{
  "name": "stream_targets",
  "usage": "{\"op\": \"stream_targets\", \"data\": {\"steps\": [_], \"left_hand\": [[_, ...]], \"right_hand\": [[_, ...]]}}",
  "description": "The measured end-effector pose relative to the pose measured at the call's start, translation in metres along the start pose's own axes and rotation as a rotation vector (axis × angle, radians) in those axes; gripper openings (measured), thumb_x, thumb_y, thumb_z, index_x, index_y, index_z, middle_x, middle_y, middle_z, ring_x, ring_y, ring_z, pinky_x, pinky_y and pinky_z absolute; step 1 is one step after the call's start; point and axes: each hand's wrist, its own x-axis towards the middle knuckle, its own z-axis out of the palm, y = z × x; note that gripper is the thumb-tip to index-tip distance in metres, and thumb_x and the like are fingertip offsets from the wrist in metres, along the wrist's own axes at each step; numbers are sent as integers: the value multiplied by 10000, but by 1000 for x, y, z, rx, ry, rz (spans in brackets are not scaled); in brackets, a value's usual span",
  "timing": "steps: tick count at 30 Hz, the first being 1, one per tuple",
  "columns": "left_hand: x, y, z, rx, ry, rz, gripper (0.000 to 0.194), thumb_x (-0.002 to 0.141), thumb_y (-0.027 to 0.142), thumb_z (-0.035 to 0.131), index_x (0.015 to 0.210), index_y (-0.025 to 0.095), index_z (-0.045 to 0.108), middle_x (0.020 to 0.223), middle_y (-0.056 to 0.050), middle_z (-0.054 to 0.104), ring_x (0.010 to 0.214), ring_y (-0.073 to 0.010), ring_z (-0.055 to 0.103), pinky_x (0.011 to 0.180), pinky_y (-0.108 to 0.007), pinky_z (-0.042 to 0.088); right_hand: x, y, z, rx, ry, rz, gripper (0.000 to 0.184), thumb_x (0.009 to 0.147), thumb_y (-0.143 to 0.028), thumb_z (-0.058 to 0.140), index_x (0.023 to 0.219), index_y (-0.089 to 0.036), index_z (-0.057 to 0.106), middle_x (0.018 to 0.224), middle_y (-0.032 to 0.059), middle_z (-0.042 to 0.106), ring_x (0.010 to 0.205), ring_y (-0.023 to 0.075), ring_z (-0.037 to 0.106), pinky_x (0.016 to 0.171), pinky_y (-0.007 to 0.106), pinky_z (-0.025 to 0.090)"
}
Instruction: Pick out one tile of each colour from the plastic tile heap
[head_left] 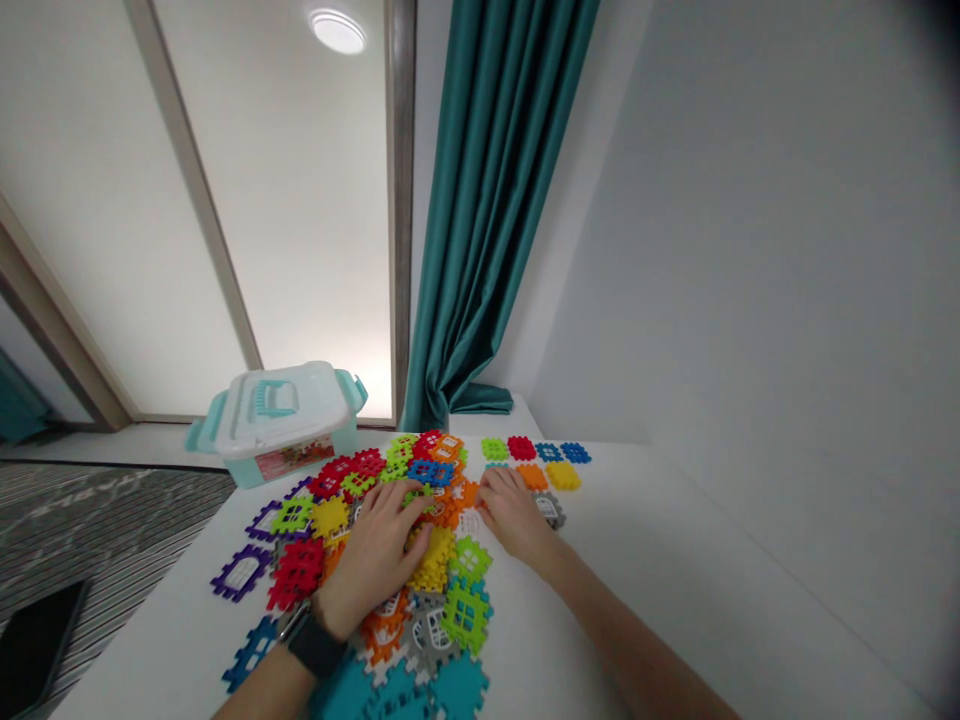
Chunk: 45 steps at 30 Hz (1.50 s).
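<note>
The left hand (375,555) lay open on a heap of plastic waffle tiles (444,508), its fingers spread apart and not clamped on any one piece, with the fingertips touching a yellow tile (433,558). The heap covered the middle of a white tabletop (675,570) in red, green, orange, blue, yellow, grey and purple pieces, some overlapping and some lying flat, with teal tiles (401,695) at the near end. A black wristwatch (315,645) sat on the left wrist. The right hand (511,512) rested at the right edge of the heap, its fingers close together and slightly curved, not clamped on anything, just beside an orange tile (469,492) and a grey tile (550,508). Farther along the tabletop, a small group of separate tiles (534,460) lay in two rough rows. Beyond the heap stood a plastic storage box (281,420) with a white lid and teal handles, and a teal curtain (480,220) hung behind it
</note>
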Motion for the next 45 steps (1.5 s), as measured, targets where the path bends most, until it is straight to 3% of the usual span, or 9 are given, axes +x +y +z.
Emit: {"op": "stream_targets", "data": {"steps": [10,18,24,28,33,36,40,45], "left_hand": [[1,0,-1,-14,-6,-17,259,926,194,541,1147,244,668,1223,-91,637,1157,-300,581,1018,-521,455],[0,-1,1,-57,31,13,343,956,217,551,1291,270,606,1259,-94,615,1191,-290,563,1026,-508,463],[-4,-4,2,-117,12,76,265,966,200,572,1200,282,666,1273,-88,600,1204,-283,552,1034,-482,455],[-1,-2,1,-258,39,27,163,988,244,555,1073,256,693,1250,-89,598,1198,-266,556,1042,-448,462],[6,3,-3,-477,22,-98,127,984,262,547,931,221,655,1190,-92,590,1166,-237,576,1043,-400,482],[8,4,-5,-554,-16,-151,146,984,267,536,891,218,637,1186,-89,586,1156,-226,584,1057,-397,477],[6,1,-3,-628,-68,-189,166,982,289,534,874,215,636,1195,-84,585,1172,-231,577,1083,-411,452],[3,-1,-1,-659,-121,-154,161,966,306,567,861,215,647,1236,-83,563,1198,-251,562,1100,-443,417]], "right_hand": [[-8,-5,-17,167,93,32,101,949,-120,568,916,-202,618,1072,76,595,1042,240,555,908,393,479],[-30,-39,-42,501,94,-26,131,987,-147,509,995,-238,603,1194,85,569,1222,257,521,1046,442,451],[-38,-47,-47,727,34,5,119,997,-175,506,1004,-246,600,1165,74,584,1226,237,541,1037,407,473],[-40,-48,-47,815,81,55,118,995,-182,491,984,-241,593,1146,75,600,1190,232,569,1007,394,490],[-40,-50,-42,753,198,84,142,972,-172,502,1061,-235,593,1124,85,628,1106,232,615,992,399,508],[-41,-50,-39,627,240,62,343,939,-163,548,1273,-241,542,1238,108,609,1184,255,583,1042,439,492],[-43,-48,-37,478,189,-2,590,904,-205,636,1454,-253,428,1377,127,544,1306,293,504,1112,503,450],[-44,-45,-33,415,156,-57,562,911,-200,657,1433,-255,454,1373,130,545,1294,297,507,1096,515,471]]}}
